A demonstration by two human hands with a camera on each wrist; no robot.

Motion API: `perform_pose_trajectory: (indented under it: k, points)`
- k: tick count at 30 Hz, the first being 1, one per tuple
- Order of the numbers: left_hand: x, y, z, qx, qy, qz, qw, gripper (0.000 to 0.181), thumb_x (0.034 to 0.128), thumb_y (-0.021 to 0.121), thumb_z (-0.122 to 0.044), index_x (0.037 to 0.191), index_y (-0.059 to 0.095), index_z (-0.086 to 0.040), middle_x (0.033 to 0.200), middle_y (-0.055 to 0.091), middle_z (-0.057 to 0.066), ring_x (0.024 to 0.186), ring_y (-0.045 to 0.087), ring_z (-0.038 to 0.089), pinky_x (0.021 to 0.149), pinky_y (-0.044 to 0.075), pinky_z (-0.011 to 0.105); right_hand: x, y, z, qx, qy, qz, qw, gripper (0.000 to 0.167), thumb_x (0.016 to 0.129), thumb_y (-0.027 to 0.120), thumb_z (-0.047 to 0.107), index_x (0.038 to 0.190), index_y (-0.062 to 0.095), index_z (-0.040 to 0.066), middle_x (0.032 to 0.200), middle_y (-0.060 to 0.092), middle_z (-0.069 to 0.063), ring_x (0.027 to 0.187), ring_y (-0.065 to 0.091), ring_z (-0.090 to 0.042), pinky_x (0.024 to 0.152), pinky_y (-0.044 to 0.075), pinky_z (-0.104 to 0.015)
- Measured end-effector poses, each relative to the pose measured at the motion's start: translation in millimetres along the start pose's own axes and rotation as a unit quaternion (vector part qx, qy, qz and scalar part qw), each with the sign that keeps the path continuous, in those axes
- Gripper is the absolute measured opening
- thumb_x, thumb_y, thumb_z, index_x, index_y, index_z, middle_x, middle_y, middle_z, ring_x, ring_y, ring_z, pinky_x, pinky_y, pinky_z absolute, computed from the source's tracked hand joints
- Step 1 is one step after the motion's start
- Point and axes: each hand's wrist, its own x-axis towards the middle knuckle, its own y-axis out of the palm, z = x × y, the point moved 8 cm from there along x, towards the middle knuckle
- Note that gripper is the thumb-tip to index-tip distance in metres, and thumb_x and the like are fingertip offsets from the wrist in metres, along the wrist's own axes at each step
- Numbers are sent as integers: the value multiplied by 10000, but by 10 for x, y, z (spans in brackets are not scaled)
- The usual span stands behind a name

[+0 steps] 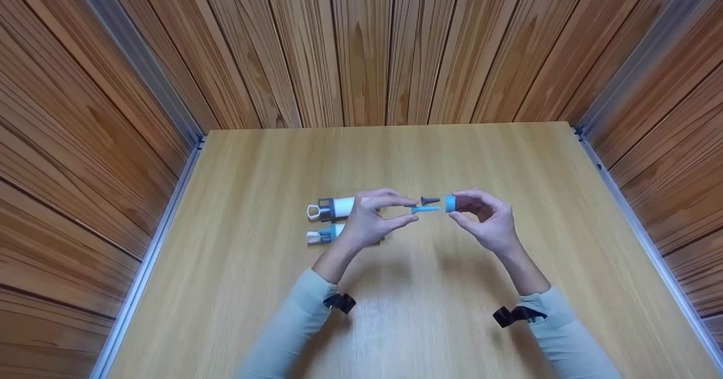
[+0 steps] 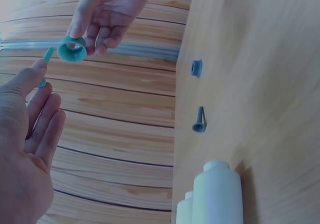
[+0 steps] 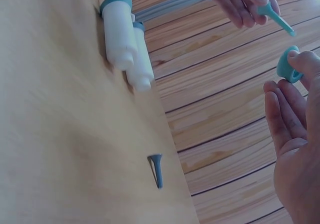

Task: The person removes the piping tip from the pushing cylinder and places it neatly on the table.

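Note:
My left hand (image 1: 373, 221) pinches a slim turquoise tapered nozzle (image 1: 426, 209) between thumb and fingertips, its narrow end towards the right. Opposite it, my right hand (image 1: 488, 218) grips a turquoise ring cap (image 1: 450, 203) by thumb and fingers, with its opening visible in the left wrist view. A small gap separates nozzle from cap, and both are held above the table. On the tabletop lies a dark blue nozzle (image 3: 157, 170) of similar shape. A dark blue ring cap (image 2: 196, 68) is also there, hidden from the head view by my right hand.
Two white cylinders with necks lie side by side at the left: one with a dark blue collar and loop handle (image 1: 326, 209), one with a turquoise collar (image 1: 326, 235). My left hand partly covers them. Wooden panels (image 1: 361, 57) stand behind the table (image 1: 271, 322).

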Motion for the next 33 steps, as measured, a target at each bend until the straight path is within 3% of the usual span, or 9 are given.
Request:
perform_pose_trajectory:
  k: [11, 22, 29, 33]
  points:
    - [104, 188, -31, 30, -18, 42, 10000, 251, 960, 902, -109, 1197, 867, -35, 1136, 876, 128, 1082, 842, 279, 1022, 675, 335, -77, -283, -12, -82, 25, -55, 9999, 412, 809, 701, -361, 1210, 640, -286, 1132, 832, 96, 1014, 798, -29, 909, 659, -168]
    - [165, 392, 130, -245, -703, -47, 9972, 255, 990, 878, -134, 1234, 856, -64, 1188, 861, 115, 1151, 826, 257, 1061, 652, 270, -116, -537, -142, -443, 313, -238, 9982, 403, 839, 716, -335, 1232, 656, -269, 1130, 836, 123, 1022, 794, -8, 912, 651, -152]
    - [166, 521, 283, -334, -1080, -3, 9936, 274, 996, 868, -120, 1255, 840, -38, 1226, 846, 133, 1185, 814, 293, 1073, 675, 446, -179, -678, -268, -486, 426, -285, 9975, 402, 863, 714, -322, 1255, 669, -246, 1137, 843, 93, 1014, 797, -27, 911, 652, -153]
    - [153, 569, 401, -227, -1211, -24, 9924, 251, 998, 870, -137, 1245, 857, -94, 1215, 852, 102, 1180, 814, 254, 1065, 666, 328, -220, -763, -349, -699, 608, -373, 9950, 392, 878, 728, -298, 1261, 683, -228, 1122, 839, 102, 998, 790, -15, 898, 643, -136]
